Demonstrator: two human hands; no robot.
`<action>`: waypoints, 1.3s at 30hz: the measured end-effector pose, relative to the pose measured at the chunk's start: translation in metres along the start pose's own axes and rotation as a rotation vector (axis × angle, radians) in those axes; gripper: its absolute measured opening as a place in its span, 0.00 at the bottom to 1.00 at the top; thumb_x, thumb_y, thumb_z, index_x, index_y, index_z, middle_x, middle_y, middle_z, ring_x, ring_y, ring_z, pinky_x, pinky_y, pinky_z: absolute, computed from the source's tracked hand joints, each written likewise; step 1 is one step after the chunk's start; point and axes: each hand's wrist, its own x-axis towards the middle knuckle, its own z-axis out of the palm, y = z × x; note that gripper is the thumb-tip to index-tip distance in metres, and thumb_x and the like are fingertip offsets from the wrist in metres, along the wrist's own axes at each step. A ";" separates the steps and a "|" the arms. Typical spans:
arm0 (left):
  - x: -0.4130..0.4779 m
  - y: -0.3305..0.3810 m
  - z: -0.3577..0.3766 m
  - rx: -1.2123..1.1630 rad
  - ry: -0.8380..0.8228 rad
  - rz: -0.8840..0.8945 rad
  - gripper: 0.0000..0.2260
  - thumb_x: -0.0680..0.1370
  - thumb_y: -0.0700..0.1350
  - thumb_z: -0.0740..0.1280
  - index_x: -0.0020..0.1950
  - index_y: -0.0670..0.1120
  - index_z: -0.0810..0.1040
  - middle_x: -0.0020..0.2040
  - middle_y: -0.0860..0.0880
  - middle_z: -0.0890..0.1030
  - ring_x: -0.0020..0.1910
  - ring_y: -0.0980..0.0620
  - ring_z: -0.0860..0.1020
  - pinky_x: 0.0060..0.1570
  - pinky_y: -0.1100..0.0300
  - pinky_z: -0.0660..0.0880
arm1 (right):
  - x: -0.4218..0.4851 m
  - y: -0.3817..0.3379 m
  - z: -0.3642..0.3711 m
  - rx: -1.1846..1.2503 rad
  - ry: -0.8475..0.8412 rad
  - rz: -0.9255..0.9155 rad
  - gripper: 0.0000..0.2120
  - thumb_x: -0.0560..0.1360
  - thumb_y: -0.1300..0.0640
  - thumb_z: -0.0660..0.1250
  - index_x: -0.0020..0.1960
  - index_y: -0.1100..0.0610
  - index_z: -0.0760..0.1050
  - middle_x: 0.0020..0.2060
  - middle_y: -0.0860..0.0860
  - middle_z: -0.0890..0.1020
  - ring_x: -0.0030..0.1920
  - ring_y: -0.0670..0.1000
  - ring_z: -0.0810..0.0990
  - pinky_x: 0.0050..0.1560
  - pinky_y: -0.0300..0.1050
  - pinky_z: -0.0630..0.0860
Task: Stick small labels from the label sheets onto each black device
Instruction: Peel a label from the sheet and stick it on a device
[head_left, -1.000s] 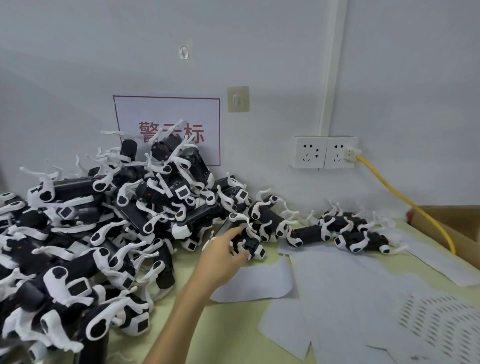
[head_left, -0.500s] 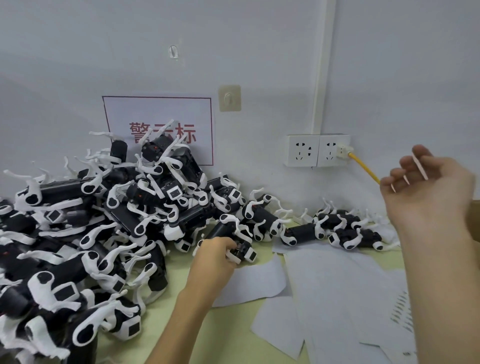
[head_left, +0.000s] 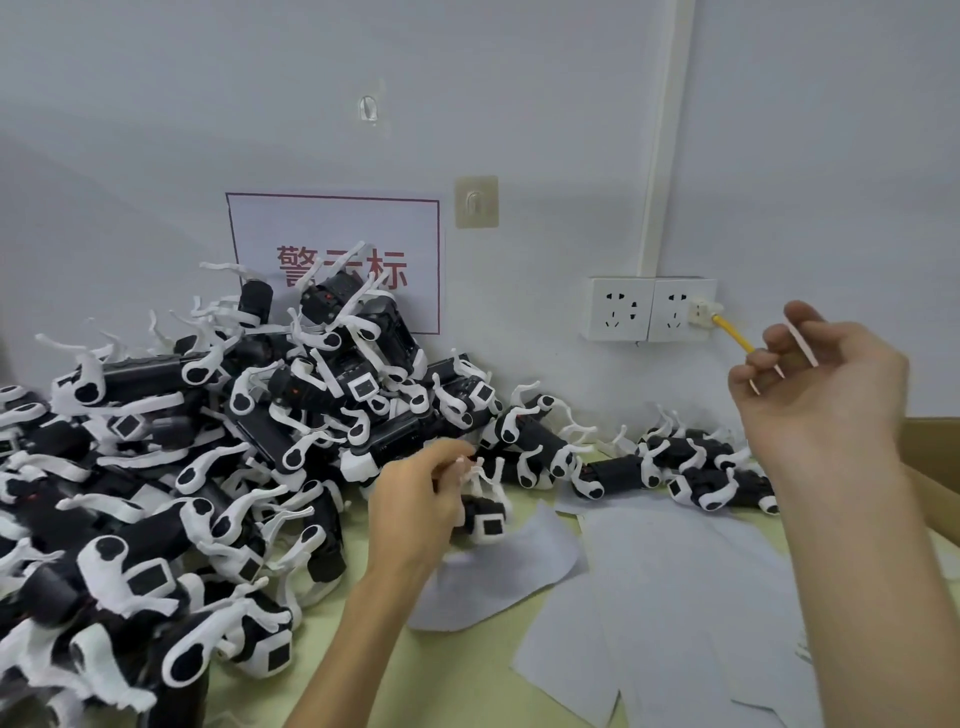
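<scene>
Head view: left hand (head_left: 415, 512) curls around a black cylindrical device with white clips (head_left: 485, 522), over smooth pale label sheets (head_left: 675, 571). Raised right hand (head_left: 826, 389) pinches a thin white label strip (head_left: 801, 344).

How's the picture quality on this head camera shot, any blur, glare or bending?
Head view: motion blur smears the right hand pinching thin white label strips and the left hand gripping a black cylindrical device; the white wall conduit leans from wide-angle distortion; light soft, no glare.
</scene>
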 end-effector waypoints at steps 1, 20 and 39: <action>0.000 0.005 -0.003 -0.053 0.017 0.007 0.11 0.80 0.37 0.69 0.50 0.54 0.86 0.38 0.59 0.85 0.38 0.59 0.81 0.41 0.58 0.77 | -0.001 0.002 0.002 0.000 -0.008 0.005 0.11 0.79 0.59 0.57 0.44 0.55 0.78 0.30 0.47 0.75 0.28 0.48 0.69 0.35 0.38 0.66; 0.011 0.052 -0.031 -1.080 0.235 -0.598 0.07 0.82 0.32 0.65 0.53 0.41 0.80 0.40 0.47 0.85 0.34 0.56 0.77 0.34 0.63 0.78 | -0.024 0.035 0.029 -0.235 -0.222 0.123 0.11 0.79 0.61 0.58 0.44 0.56 0.77 0.30 0.49 0.76 0.29 0.48 0.69 0.33 0.39 0.68; 0.016 0.093 -0.062 -2.011 0.056 -0.700 0.13 0.74 0.28 0.66 0.58 0.34 0.80 0.49 0.41 0.84 0.39 0.47 0.85 0.43 0.51 0.85 | -0.036 0.060 0.031 -0.922 -0.881 -0.292 0.28 0.65 0.52 0.80 0.63 0.41 0.77 0.54 0.43 0.85 0.55 0.48 0.85 0.53 0.45 0.82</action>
